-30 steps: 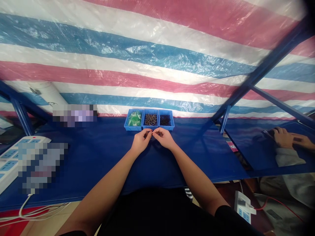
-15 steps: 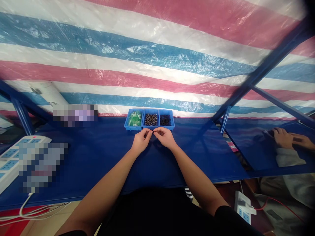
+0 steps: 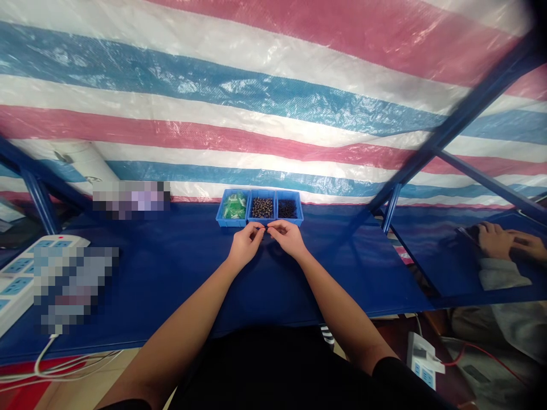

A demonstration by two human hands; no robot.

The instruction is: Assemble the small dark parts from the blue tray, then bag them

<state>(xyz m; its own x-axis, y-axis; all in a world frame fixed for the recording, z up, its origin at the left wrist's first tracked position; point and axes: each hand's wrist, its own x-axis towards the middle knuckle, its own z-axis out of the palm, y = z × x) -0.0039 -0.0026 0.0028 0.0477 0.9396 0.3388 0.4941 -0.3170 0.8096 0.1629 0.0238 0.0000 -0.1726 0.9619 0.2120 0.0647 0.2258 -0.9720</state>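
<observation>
My left hand [image 3: 247,244] and my right hand [image 3: 287,236] meet fingertip to fingertip just in front of three joined blue bins. Both are closed in a pinch around a tiny dark piece [image 3: 265,228], too small to name. Behind them, the left bin [image 3: 231,223] holds green-and-white plastic bags or pieces [image 3: 235,205]. Many small brass-and-dark metal parts [image 3: 262,208] fill the middle bin. Thin black parts [image 3: 288,209] lie in the right bin [image 3: 301,219].
A white power strip [image 3: 25,267] and a blurred-out device [image 3: 77,287] with a white cable lie at the left. Blue frame bars [image 3: 390,208] rise on the right. Beyond them are a co-worker's hands [image 3: 498,239]. A striped tarp [image 3: 273,102] hangs behind the blue table [image 3: 179,256].
My hands stay almost in place, with the right fingertips shifted very slightly to the right. The co-worker's hands have moved a little. The bins look the same.
</observation>
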